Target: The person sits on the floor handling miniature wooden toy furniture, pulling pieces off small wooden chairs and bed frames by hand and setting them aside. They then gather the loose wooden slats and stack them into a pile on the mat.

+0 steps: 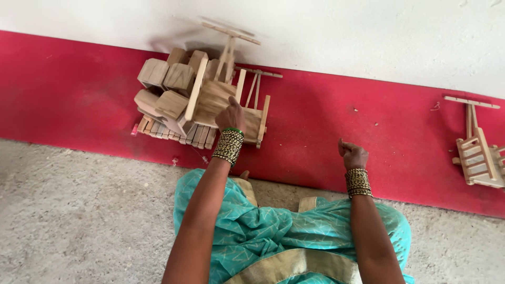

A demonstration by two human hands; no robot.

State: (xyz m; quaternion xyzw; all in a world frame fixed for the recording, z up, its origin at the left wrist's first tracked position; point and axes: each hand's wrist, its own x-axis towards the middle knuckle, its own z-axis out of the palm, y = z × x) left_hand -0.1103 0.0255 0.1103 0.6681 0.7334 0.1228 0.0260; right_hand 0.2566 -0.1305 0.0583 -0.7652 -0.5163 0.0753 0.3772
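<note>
My left hand (230, 115) reaches forward and grips a light wooden toy frame (251, 118) that leans against the red wall band. A stack of wooden toy carts and blocks (171, 97) piles up just left of that hand, with thin slats and a crossbar sticking up at the top. My right hand (352, 155) hangs in the air with its fingers curled closed and nothing in it. Both wrists wear stacks of gold and dark bangles. My knees in teal cloth sit below the arms.
Another small wooden cart (478, 158) with a handle leans on the red band at the far right. The wall is white above the red band (79, 100). Rough grey concrete floor (84, 221) spreads to the left and front.
</note>
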